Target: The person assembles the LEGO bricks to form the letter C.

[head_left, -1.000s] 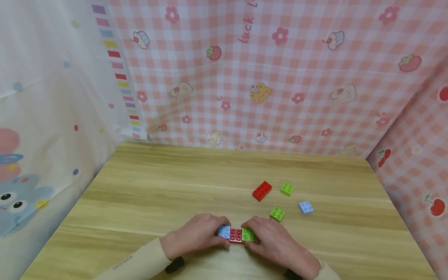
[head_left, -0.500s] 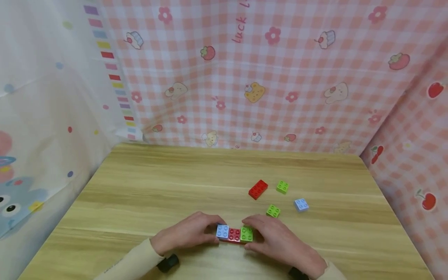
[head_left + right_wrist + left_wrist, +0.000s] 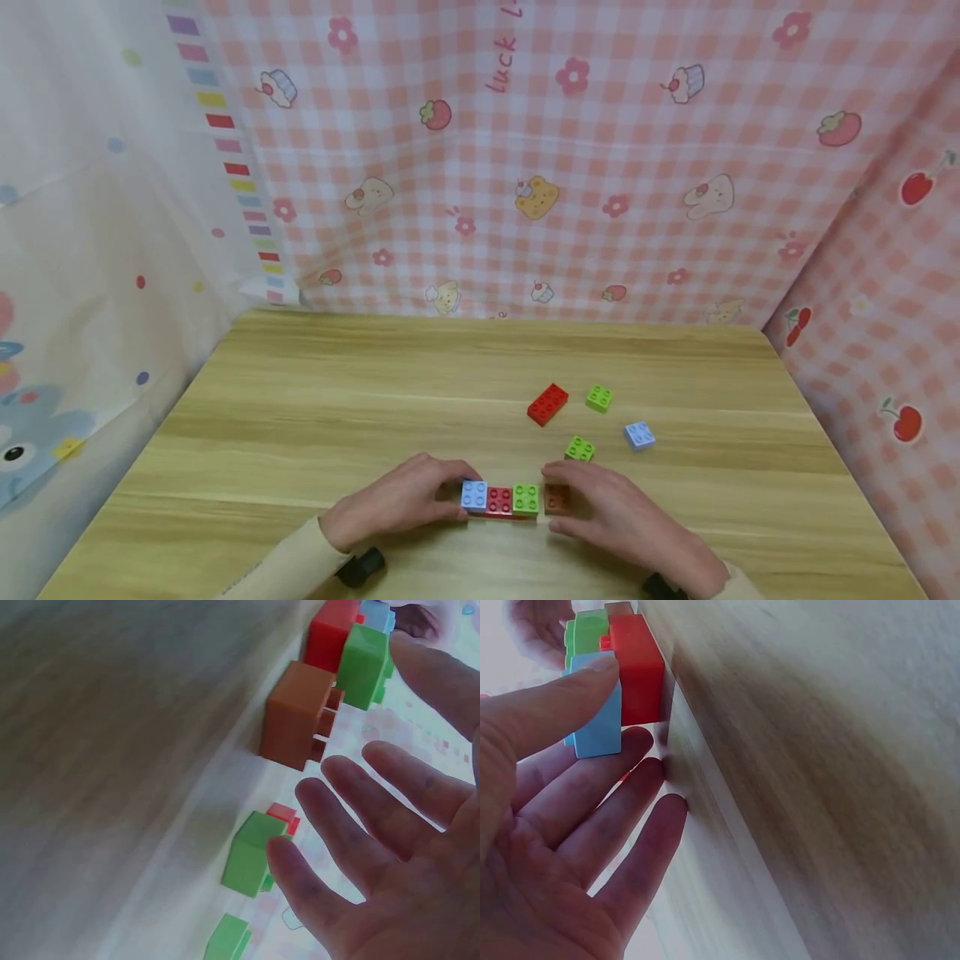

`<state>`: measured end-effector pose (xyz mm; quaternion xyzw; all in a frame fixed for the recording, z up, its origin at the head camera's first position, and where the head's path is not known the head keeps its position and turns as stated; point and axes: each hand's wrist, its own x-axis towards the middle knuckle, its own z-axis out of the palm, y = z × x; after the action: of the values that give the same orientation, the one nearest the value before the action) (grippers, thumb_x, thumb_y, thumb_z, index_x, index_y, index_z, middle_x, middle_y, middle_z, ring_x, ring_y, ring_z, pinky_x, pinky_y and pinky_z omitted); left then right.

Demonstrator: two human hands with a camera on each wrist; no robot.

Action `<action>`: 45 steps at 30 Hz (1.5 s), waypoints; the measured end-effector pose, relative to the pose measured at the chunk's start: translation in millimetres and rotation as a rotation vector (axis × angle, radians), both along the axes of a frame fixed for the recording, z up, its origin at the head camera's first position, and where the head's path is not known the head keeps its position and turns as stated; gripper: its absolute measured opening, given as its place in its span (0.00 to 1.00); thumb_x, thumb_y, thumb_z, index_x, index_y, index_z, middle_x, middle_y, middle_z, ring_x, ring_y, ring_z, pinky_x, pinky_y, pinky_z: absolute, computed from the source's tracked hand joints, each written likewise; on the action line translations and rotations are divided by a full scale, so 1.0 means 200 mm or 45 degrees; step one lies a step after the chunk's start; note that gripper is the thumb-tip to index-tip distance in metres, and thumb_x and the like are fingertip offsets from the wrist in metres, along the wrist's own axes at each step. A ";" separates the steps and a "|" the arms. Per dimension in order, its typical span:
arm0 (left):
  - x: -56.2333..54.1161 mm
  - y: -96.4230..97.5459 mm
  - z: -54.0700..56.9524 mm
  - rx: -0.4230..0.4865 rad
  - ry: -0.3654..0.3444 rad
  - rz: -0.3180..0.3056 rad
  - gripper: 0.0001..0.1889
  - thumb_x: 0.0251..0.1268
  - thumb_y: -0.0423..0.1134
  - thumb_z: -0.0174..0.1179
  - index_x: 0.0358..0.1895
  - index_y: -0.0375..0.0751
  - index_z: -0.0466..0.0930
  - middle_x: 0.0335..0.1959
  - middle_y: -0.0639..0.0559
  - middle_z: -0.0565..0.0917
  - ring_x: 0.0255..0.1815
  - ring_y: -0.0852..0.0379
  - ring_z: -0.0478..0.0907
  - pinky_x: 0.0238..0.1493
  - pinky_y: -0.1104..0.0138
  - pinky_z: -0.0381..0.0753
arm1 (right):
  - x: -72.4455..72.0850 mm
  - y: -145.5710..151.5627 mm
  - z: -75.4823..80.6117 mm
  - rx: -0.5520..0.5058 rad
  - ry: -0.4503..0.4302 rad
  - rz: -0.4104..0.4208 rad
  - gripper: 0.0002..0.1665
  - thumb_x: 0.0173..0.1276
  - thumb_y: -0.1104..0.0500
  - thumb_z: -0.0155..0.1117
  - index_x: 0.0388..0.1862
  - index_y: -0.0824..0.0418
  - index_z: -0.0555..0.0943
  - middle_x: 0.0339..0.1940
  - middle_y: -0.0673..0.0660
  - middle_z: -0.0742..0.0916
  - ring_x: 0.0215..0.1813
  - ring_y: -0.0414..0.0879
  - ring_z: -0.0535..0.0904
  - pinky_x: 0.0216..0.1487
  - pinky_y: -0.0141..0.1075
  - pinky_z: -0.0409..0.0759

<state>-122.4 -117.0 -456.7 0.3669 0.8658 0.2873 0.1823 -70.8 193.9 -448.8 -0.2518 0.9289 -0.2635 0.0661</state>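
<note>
In the head view, a blue brick (image 3: 474, 495) and a green brick (image 3: 526, 498) sit on the two ends of a long red brick (image 3: 499, 501), whose middle studs show between them. My left hand (image 3: 401, 500) holds the blue end, its thumb lying across the blue brick (image 3: 598, 705) in the left wrist view. Just right of the stack, a brown brick (image 3: 557, 497) stands on the table, a small gap away. Around it reaches my right hand (image 3: 622, 508); in the right wrist view its fingers (image 3: 349, 814) are extended, apart from the brown brick (image 3: 295, 716).
Behind the right hand lie a red brick (image 3: 547, 404), a green brick (image 3: 599, 397), another green brick (image 3: 580, 448) and a light blue brick (image 3: 639, 435). The wooden table (image 3: 337, 383) meets a checked curtain (image 3: 480, 150) at its back edge.
My right hand has moved right, away from the green end of the stack, and the brown brick has come into sight. The left hand stays at the blue brick. The head view has shifted slightly.
</note>
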 end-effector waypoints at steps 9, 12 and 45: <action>0.00 -0.01 0.00 0.000 -0.021 0.011 0.19 0.66 0.42 0.73 0.58 0.48 0.83 0.52 0.59 0.87 0.50 0.68 0.81 0.52 0.68 0.81 | -0.02 0.00 -0.01 0.060 -0.038 -0.002 0.31 0.64 0.53 0.79 0.64 0.59 0.82 0.59 0.56 0.87 0.61 0.53 0.82 0.61 0.53 0.81; 0.00 0.00 0.00 0.001 -0.013 0.009 0.19 0.66 0.42 0.73 0.58 0.48 0.83 0.52 0.59 0.87 0.50 0.68 0.80 0.53 0.68 0.81 | -0.04 0.00 -0.01 0.089 -0.037 0.001 0.29 0.63 0.54 0.79 0.61 0.60 0.83 0.57 0.56 0.87 0.58 0.52 0.83 0.58 0.52 0.83; -0.01 0.15 0.02 -0.097 0.084 0.011 0.21 0.63 0.46 0.75 0.59 0.48 0.85 0.49 0.63 0.87 0.45 0.71 0.79 0.51 0.69 0.79 | 0.00 0.11 0.06 -0.058 0.225 -0.184 0.22 0.64 0.62 0.77 0.57 0.58 0.85 0.52 0.49 0.87 0.50 0.43 0.85 0.49 0.40 0.86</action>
<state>-124.3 -86.1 -453.2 0.3652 0.8832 0.2426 0.1662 -71.8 214.9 -437.4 -0.2080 0.9406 -0.2652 -0.0410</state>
